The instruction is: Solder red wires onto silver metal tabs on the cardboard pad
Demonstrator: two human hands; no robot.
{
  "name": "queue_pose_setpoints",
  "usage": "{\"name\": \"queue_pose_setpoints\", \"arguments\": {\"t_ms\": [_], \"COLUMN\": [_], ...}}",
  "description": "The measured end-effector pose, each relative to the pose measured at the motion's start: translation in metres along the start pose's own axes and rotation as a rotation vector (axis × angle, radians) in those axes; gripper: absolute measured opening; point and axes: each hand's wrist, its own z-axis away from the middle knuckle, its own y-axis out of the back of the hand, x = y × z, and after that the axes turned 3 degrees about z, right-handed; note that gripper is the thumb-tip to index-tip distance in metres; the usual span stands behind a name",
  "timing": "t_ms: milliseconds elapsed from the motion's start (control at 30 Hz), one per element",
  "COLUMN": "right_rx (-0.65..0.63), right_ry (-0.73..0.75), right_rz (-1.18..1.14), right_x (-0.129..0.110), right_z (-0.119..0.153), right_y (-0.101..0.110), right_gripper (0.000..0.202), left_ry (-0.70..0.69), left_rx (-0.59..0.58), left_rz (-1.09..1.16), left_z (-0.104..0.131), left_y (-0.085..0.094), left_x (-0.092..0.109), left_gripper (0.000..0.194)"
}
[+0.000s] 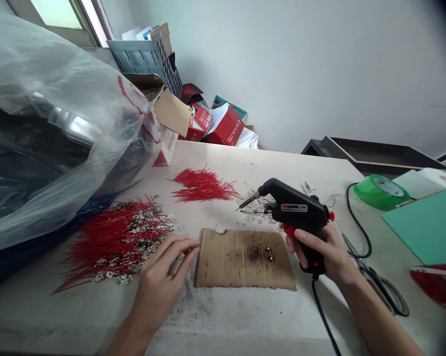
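Right hand (332, 249) grips solder gun (297, 207), nose pointing left, by far right corner of cardboard (234, 257). Left hand (161, 279) curled at cardboard's left edge; cannot tell if pinching. Open room: desk (238, 316) along near edge.

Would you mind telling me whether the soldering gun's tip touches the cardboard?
Apart: the head view shows tabletop between the gun's tip and the cardboard.

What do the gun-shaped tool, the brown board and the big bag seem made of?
Gun-shaped tool: smooth black body, probably plastic, judging by its molded shape.
Brown board: matte cardboard, likely corrugated, given its faint ridges and ragged edge.
Big bag: glossy translucent film, likely plastic; it creases and shines.
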Motion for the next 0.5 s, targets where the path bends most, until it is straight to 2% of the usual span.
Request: {"name": "queue_pose_setpoints", "arguments": {"t_ms": [100, 233, 500], "right_rx": [-0.018, -0.080, -0.138], "right_ry": [-0.034, -0.095, -0.133], "right_rz": [0.060, 0.204, 0.367], "right_x": [-0.0016, -0.0025, -0.0045], "right_z": [0.0026, 0.0043, 0.0057], "right_y": [0.0052, 0.0098, 0.0066], "right_gripper": [0.034, 0.039, 0.047], "left_ry": [-0.011, -0.028, -0.003], "left_rx": [-0.056, -0.075, -0.103], "left_rz": [0.021, 0.032, 0.035], "left_z": [0.0009, 0.0022, 0.0022], "left_y": [-0.0012, -0.0014, -0.0021], "left_x": [0.0002, -0.0001, 0.0001], "left_gripper": [0.016, 0.017, 0.015]}}
